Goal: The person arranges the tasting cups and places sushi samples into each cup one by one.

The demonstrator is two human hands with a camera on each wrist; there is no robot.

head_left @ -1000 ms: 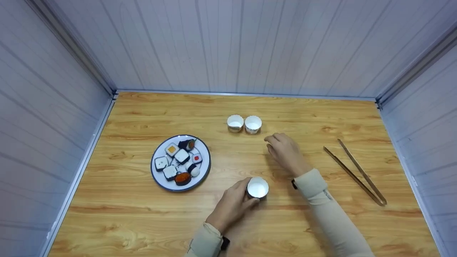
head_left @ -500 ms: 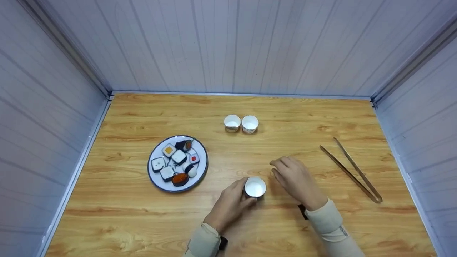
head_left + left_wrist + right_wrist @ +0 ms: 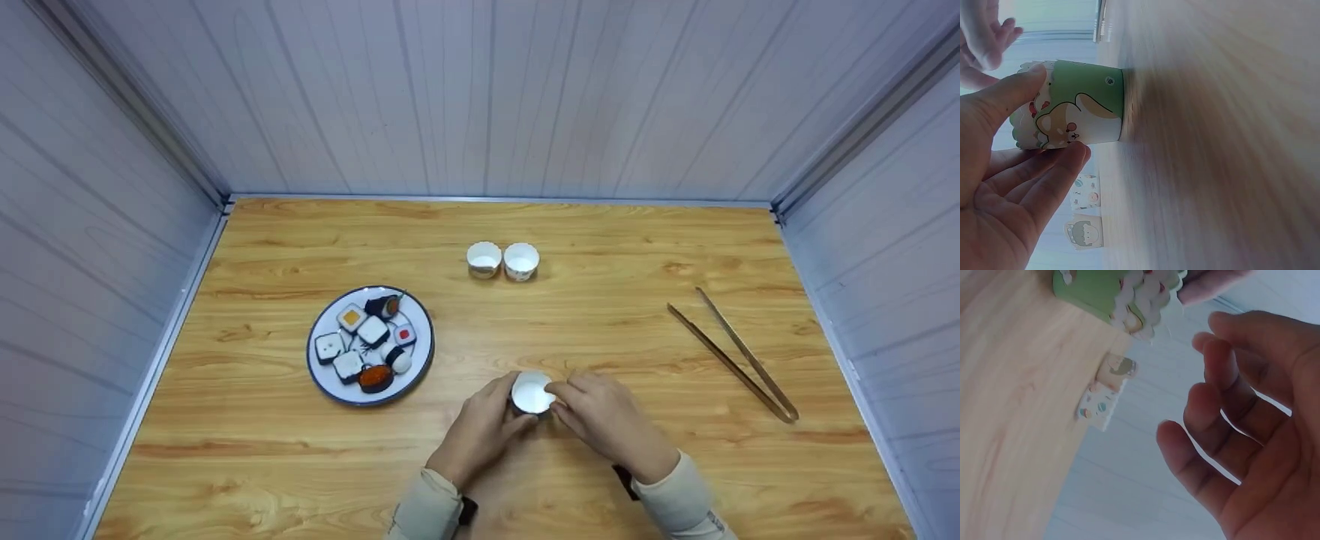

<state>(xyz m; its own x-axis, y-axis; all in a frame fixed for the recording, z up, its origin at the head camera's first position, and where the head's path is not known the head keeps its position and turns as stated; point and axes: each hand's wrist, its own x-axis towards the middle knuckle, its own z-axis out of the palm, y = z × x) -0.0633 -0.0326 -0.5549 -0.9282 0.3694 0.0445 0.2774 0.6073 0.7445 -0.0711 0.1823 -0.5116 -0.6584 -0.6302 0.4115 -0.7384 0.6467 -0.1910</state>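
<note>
From my far-off seat, I see a big wood table (image 3: 247,427) with a round plate (image 3: 328,321) on my left and long tongs (image 3: 748,355) on my right. The left hand (image 3: 478,431) pinches the sides of a green cup (image 3: 1081,107), thumb on one side and fingers on the other. The right hand (image 3: 607,416) has loosely bent fingers, a bit apart, up by the cup's rim. The green cup is upright near the front of the table, between the two hands. It looks like paper, so I'd guess it's light, a bit stiff, easy to squash and not very slippery. I'd hold it gently low on the sides, because the wavy rim could bend. Two more cups, a tan one (image 3: 484,259) and a white one (image 3: 521,261), stand side by side farther back.

Both arms are cut off by the edge of my view. Fingers hide part of the green cup, and I can't tell if it's one cup or a stack. I also can't tell if the right fingertips touch the rim.
</note>
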